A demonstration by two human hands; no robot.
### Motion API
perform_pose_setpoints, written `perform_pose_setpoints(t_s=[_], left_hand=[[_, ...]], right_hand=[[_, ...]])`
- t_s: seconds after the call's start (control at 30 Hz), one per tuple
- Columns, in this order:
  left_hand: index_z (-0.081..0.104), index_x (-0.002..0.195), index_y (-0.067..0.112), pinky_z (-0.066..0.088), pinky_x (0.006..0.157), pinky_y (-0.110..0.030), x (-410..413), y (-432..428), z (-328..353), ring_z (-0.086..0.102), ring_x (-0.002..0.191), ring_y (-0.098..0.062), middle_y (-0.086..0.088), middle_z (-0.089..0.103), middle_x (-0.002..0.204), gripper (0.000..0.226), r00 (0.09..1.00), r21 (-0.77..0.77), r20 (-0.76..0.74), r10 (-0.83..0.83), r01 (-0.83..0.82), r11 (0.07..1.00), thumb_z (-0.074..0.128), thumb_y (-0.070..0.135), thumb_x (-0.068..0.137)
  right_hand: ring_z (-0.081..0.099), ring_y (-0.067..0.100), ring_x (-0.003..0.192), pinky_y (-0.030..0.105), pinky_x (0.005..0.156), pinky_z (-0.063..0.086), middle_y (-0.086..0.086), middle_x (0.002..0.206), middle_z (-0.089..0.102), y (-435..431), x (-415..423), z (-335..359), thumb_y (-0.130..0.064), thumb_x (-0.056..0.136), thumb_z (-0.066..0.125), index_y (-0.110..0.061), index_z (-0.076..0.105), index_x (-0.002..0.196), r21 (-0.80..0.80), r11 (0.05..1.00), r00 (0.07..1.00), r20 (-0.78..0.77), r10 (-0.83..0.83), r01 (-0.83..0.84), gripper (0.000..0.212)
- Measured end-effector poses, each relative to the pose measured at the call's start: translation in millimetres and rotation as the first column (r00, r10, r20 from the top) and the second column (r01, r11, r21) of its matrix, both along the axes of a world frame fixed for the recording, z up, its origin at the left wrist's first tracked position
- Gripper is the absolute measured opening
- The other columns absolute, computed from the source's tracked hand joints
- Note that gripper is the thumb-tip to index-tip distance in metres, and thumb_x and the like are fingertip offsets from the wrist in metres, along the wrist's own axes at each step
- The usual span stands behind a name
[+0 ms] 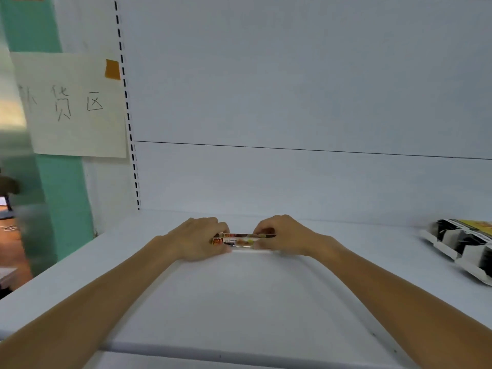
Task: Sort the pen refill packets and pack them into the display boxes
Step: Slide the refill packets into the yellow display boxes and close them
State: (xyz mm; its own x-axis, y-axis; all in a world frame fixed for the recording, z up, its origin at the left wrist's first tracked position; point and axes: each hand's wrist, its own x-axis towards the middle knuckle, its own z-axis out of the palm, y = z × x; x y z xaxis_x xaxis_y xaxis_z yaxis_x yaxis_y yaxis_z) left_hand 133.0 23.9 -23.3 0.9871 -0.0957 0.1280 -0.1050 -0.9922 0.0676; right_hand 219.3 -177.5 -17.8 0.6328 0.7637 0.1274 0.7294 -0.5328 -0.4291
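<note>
Both hands on the refill packets (241, 239), one at each end. My left hand (198, 239) has its fingers curled over the left end. My right hand (283, 235) pinches the right end, fingers curled over the top. Neither hand is open, both are closed round the pack. It looks like a thin stack rather than one packet; I can't tell the count. The packets sit level between my hands, low over the white shelf (239, 302); touching it or just off it, can't tell.

Step, my read: squaring up a sorted bunch before packing. Nothing from this grip is boxed yet. The display boxes (463, 246) lie well off to the right of my right hand, at the frame edge, black-and-white card, seemingly tipped over.

Next move calls for holding both ends tight so the stack doesn't fan, carrying it right, and lining its long side up with a box opening. A paper sign (72, 105) hangs up and left of my left hand, not relevant.
</note>
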Motion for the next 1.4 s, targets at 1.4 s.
perform_pose_setpoints(t_s=[1.4], left_hand=[[0.040,0.085,0.024,0.030,0.054,-0.024,45,-193,22,0.047,0.071,-0.020,0.007,0.046,0.072,0.013,0.996,-0.017,0.075,-0.049,0.051,0.999,0.040,0.033,0.094]], right_hand=[[0.056,0.017,0.092,0.027,0.072,0.037,-0.003,0.102,0.062,-173,15,18,-0.055,0.087,0.050,-0.023,0.052,0.116,-0.052,0.991,0.898,0.430,-0.088,0.123,0.044]])
